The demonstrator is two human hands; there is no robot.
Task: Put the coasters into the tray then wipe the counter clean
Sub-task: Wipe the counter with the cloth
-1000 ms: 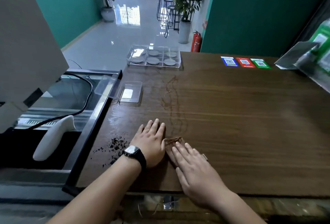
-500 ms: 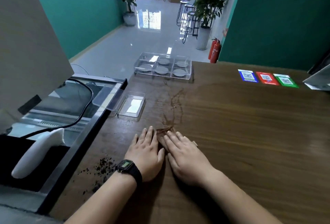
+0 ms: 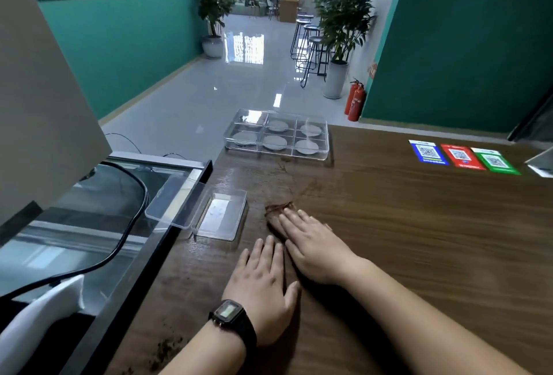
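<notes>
A clear compartment tray (image 3: 276, 153) stands at the far edge of the wooden counter (image 3: 419, 240), with round grey coasters (image 3: 274, 142) in several of its cells. My right hand (image 3: 314, 243) lies flat, fingers pressing a brown cloth (image 3: 273, 210) onto the counter below the tray. A thin brown smear (image 3: 303, 190) runs from the cloth towards the tray. My left hand (image 3: 260, 282), with a black watch on the wrist, rests flat and empty on the counter just behind the right one.
A small clear box (image 3: 220, 216) with its lid hanging over the edge sits left of my hands. Dark crumbs (image 3: 167, 350) lie near the counter's near-left edge. Blue, red and green QR stickers (image 3: 462, 158) are at the right. A black cable (image 3: 128, 240) and a white handle (image 3: 36, 317) lie in the lower unit on the left.
My right hand has pushed the cloth forward towards the tray. My left hand has stayed behind, so the two hands are no longer side by side.
</notes>
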